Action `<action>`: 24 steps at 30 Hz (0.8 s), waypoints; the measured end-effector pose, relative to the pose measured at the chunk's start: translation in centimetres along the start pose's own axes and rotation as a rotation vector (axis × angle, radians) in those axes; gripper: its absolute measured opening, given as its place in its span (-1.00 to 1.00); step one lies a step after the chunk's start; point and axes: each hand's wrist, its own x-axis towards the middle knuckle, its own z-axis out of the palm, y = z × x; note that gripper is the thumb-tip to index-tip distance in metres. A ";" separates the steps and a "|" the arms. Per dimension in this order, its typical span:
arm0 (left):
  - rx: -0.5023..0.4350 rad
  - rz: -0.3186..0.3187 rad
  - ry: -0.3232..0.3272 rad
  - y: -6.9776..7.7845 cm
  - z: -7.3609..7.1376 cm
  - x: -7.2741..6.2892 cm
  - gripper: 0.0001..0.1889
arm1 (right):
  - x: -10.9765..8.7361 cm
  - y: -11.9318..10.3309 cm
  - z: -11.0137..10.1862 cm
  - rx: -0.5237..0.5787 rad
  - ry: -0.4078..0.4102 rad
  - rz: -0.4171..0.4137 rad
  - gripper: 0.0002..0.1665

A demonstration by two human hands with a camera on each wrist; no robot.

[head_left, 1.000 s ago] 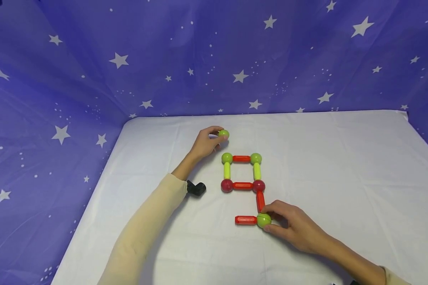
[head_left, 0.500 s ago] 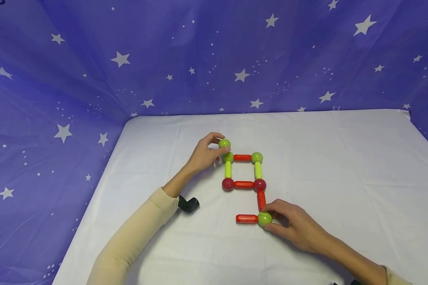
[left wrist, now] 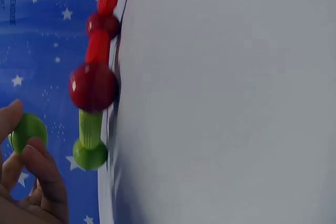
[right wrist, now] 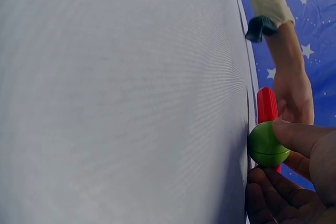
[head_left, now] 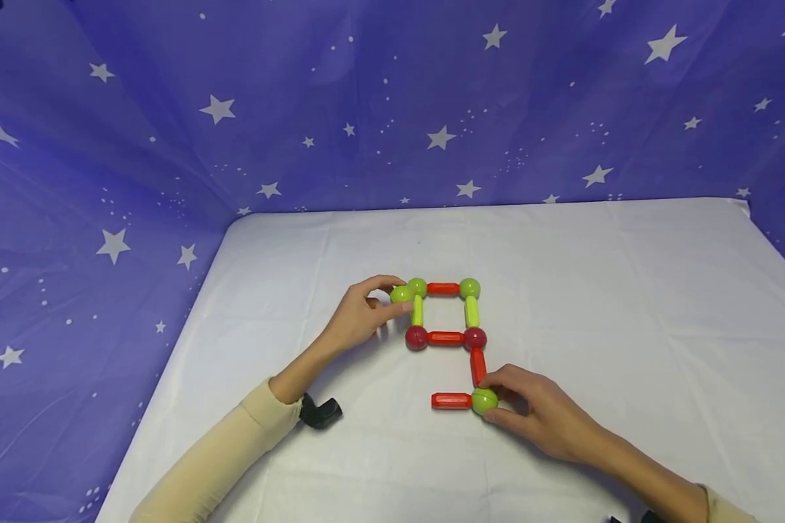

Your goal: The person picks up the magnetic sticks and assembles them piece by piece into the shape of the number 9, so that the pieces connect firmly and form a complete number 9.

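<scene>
My left hand (head_left: 360, 312) pinches a loose green ball (left wrist: 29, 132) between thumb and fingers, close to the left side of a ball-and-rod figure. That figure has a square with green balls (head_left: 469, 288) at its far corners and dark red balls (head_left: 416, 338) at its near ones. Red rods (head_left: 445, 338) and yellow-green rods (head_left: 472, 312) join them. From the near right corner another red rod (head_left: 477, 367) runs down to a green ball (right wrist: 268, 144), which my right hand (head_left: 543, 418) grips. A last red rod (head_left: 451, 401) points left from that ball.
A white cloth (head_left: 615, 305) covers the table. Behind it and on the left hangs a purple-blue backdrop (head_left: 366, 94) with white stars. A black wrist piece (head_left: 320, 412) sticks out of my left sleeve (head_left: 229, 450).
My left hand has brought its green ball toward me, from beyond the square's far left corner to that corner's left side. My right hand keeps its place on the lower green ball.
</scene>
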 end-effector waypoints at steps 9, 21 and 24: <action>0.005 -0.025 -0.123 0.2 0.4 -3.7 -0.57 | 0.1 0.0 0.0 -0.002 -0.006 0.006 -0.66; 0.090 0.013 -0.255 0.3 0.9 -6.0 -0.63 | 0.0 0.0 0.0 -0.009 -0.001 0.003 -0.64; 0.144 0.022 -0.293 0.3 1.1 -6.4 -0.64 | 0.0 -0.1 0.0 -0.015 0.001 0.003 -0.63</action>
